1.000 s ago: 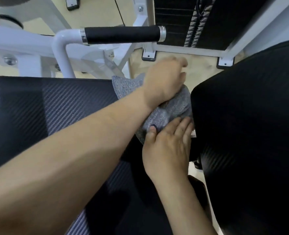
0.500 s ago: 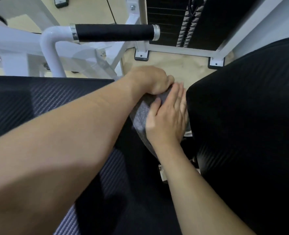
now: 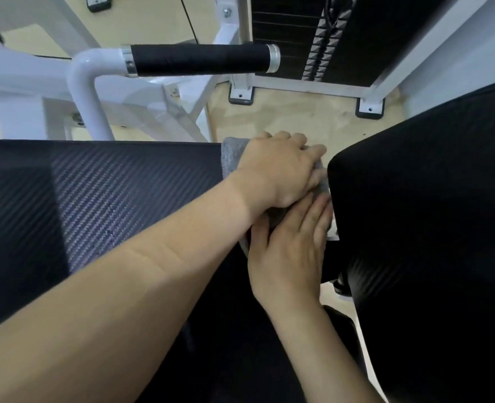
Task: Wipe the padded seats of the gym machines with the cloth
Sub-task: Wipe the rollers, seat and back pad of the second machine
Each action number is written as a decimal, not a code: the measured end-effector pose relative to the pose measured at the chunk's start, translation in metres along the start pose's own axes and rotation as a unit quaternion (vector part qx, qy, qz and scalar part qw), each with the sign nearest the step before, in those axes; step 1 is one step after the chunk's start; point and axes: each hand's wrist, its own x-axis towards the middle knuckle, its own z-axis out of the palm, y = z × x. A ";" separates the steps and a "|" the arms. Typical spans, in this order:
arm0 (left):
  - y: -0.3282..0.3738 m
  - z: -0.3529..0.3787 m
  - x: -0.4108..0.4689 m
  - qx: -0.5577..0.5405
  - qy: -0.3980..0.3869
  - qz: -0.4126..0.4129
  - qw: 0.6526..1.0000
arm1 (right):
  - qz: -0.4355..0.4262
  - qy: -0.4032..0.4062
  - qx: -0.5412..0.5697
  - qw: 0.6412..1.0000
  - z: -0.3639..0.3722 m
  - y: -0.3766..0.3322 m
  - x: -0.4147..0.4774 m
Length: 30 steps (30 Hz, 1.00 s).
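Observation:
The grey cloth (image 3: 231, 154) lies over the right-hand edge of a black padded seat (image 3: 109, 199) with a woven pattern. My left hand (image 3: 275, 170) reaches across the seat and grips the cloth, fingers curled over its far end. Just nearer to me, my right hand (image 3: 291, 245) lies on the cloth with straight fingers pressing it down, fingertips against the left hand. Most of the cloth is hidden under both hands. A second black pad (image 3: 429, 205) stands close on the right, separated from the seat by a narrow gap.
A white machine frame (image 3: 83, 91) with a black foam-grip handle (image 3: 199, 59) runs above the seat. Behind it a black weight stack (image 3: 322, 33) stands in a white frame on the pale wooden floor (image 3: 298, 117).
Both hands have slid a little back toward me along the seat's edge with the cloth. The right hand went forward earlier and has come back; a corner of cloth shows left of the left hand.

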 end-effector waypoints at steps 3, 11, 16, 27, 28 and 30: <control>-0.013 -0.006 0.011 -0.032 0.007 -0.067 0.997 | 0.022 0.011 -0.005 1.000 -0.007 -0.006 0.039; -0.013 -0.015 -0.007 -0.038 -0.010 -0.087 0.995 | -0.025 0.054 -0.029 0.998 -0.001 -0.001 0.031; -0.007 0.006 -0.058 0.031 0.040 -0.070 0.996 | -0.115 -0.025 -0.041 0.992 0.009 0.006 -0.020; -0.035 -0.026 0.010 -0.126 -0.093 -0.204 0.966 | -0.087 -0.022 0.013 0.996 -0.021 -0.009 0.085; -0.039 -0.029 0.003 -0.114 -0.078 -0.220 0.965 | -0.096 -0.038 -0.010 0.995 -0.024 -0.011 0.089; -0.046 -0.030 -0.024 -0.067 -0.022 -0.244 0.967 | -0.137 -0.075 -0.084 0.984 -0.025 -0.020 0.089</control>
